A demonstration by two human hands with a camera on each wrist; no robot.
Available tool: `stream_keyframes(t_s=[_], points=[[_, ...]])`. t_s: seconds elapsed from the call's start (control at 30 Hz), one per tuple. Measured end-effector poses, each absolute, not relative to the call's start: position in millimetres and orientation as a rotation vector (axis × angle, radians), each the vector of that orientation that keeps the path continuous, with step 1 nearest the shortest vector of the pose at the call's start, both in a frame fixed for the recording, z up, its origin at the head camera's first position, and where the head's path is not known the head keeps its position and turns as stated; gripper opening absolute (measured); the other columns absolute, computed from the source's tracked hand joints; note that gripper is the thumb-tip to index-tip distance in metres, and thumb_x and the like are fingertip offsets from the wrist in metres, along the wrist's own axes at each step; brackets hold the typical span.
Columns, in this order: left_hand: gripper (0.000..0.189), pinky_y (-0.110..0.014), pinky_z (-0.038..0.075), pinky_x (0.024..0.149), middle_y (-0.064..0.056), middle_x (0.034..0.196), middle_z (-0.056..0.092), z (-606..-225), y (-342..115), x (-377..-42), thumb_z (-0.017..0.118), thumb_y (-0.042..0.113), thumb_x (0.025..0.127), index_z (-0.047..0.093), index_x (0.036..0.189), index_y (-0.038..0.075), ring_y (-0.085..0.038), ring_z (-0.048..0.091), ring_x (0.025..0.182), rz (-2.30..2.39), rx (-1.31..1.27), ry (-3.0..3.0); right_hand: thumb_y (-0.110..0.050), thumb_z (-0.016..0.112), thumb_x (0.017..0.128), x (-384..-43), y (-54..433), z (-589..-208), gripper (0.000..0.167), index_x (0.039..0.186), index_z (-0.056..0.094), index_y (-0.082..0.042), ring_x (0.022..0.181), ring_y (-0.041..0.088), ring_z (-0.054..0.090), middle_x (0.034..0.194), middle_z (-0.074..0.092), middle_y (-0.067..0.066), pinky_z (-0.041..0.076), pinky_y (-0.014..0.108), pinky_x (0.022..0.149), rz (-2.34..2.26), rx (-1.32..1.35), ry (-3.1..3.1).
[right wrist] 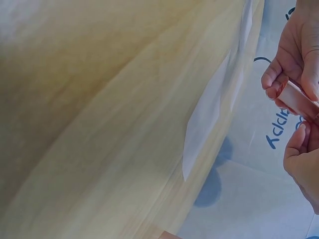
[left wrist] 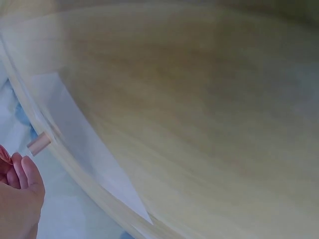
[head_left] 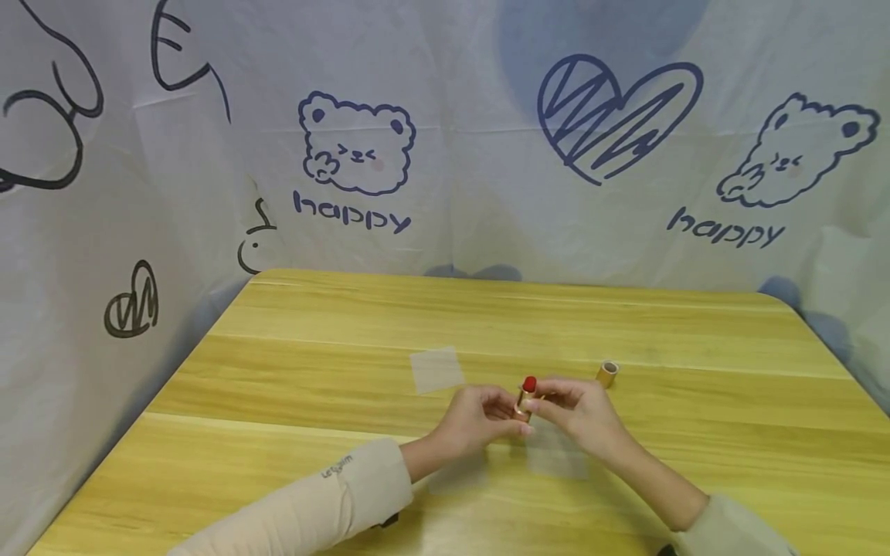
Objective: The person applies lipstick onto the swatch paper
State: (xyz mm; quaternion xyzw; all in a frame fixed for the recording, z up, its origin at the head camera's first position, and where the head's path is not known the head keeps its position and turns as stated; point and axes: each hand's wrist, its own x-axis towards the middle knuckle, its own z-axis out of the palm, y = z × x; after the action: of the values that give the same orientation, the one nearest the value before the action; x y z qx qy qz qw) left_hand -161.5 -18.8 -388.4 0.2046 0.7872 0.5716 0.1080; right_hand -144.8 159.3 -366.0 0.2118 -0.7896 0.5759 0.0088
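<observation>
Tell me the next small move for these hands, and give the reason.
Probably have the right hand twist against the left hand to wind the lipstick down. Both hands already grip it, its red tip sticks out near the right fingers and could smear, and the cap is off, on the table.

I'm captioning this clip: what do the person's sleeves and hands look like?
The left sleeve is long and pale beige, with small dark lettering towards the wrist; the right sleeve is a similar pale beige. A small black piece shows beneath the left one's end, another by the right's. The left hand and right hand are gloveless.
</observation>
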Motion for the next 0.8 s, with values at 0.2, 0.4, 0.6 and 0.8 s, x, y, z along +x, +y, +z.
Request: stream_keyframes(t_s=[0.2, 0.4, 0.6, 0.8], points=[[0.025, -0.015, 0.052, 0.064, -0.015, 0.087, 0.069, -388, -19, -161, 0.076, 0.013, 0.077, 0.067, 0.094, -0.003, -0.01, 0.063, 0.071, 1.67, 0.63, 2.315, -0.005, 0.064, 0.085, -146, 159, -365, 0.019, 0.098, 0.066, 0.008, 0.077, 0.001, 0.063, 0.094, 0.067, 0.024, 0.054, 0.022, 0.067, 1.793, 0.67, -2.474], [0.024, -0.018, 0.054, 0.07, -0.016, 0.093, 0.07, -386, -22, -162, 0.071, 0.014, 0.081, 0.067, 0.099, -0.002, -0.014, 0.067, 0.079, 1.654, 0.681, 2.217, -0.006, 0.063, 0.086, -146, 160, -362, 0.02, 0.099, 0.066, 0.009, 0.08, 0.001, 0.064, 0.095, 0.067, 0.024, 0.055, 0.023, 0.07, 1.812, 0.723, -2.47], [0.025, -0.017, 0.053, 0.073, -0.019, 0.097, 0.068, -382, -27, -162, 0.067, 0.013, 0.085, 0.065, 0.104, -0.005, -0.014, 0.066, 0.081, 1.638, 0.716, 2.159, -0.007, 0.062, 0.087, -146, 161, -359, 0.022, 0.102, 0.065, 0.01, 0.083, 0.002, 0.064, 0.099, 0.066, 0.025, 0.055, 0.025, 0.073, 1.845, 0.722, -2.483], [0.026, -0.018, 0.053, 0.076, -0.019, 0.097, 0.068, -381, -32, -163, 0.065, 0.012, 0.087, 0.064, 0.106, -0.006, -0.021, 0.066, 0.086, 1.625, 0.738, 2.214, -0.008, 0.061, 0.088, -146, 158, -360, 0.026, 0.106, 0.063, 0.01, 0.087, 0.001, 0.064, 0.106, 0.064, 0.028, 0.054, 0.021, 0.076, 1.847, 0.705, -2.482]])
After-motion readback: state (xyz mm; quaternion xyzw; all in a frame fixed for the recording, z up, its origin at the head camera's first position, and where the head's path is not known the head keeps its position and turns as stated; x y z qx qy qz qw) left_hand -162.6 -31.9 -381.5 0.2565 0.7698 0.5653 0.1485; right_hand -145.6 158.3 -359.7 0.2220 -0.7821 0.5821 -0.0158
